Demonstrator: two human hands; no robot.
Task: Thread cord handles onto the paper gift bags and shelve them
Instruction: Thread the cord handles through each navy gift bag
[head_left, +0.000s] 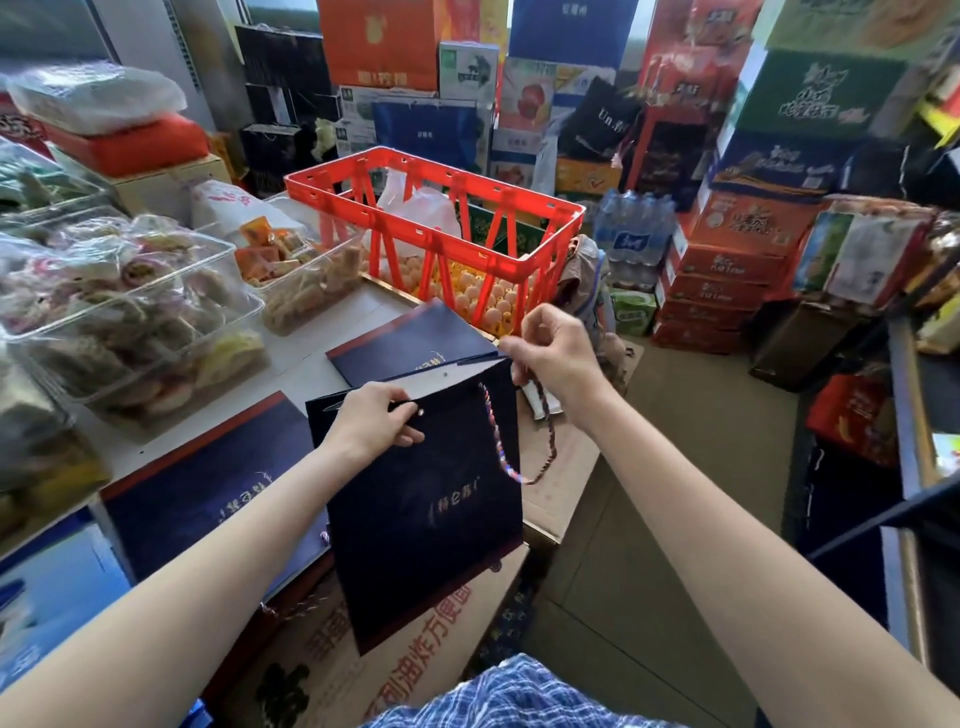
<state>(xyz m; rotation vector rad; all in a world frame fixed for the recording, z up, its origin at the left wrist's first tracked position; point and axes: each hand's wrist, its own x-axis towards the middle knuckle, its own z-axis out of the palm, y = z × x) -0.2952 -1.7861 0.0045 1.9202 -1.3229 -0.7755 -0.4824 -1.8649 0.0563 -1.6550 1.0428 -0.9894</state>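
The left hand (371, 415) pinches the near top rim of a dark navy paper gift bag (426, 514), thumb and fingers curled on the paper beside a small punched hole. The right hand (553, 353) grips the far corner of the bag's mouth, fingers curled, and the bag hangs between both hands, held up past the right edge of the worktop (332, 332) and over a brown cardboard box (563, 457). The mouth of the bag is pulled open, with the pale inside of the far panel showing. A twisted cord handle (501, 447), reddish and pale in colour, droops in a loop down the bag's right side; one end runs up under the right hand, the other end lies against the navy front near the rim. Faint gold lettering sits on the bag's front.

Two more flat navy bags lie on the worktop: one (208, 493) along its near edge under the left forearm, another (415, 343) just behind the held bag. A red plastic crate (436, 228) stands at the far right corner, and clear tubs of snacks (130, 306) fill the left side. To the right of the worktop the floor (675, 493) lies open between stacked cartons (727, 270) and a shelf edge (914, 467).
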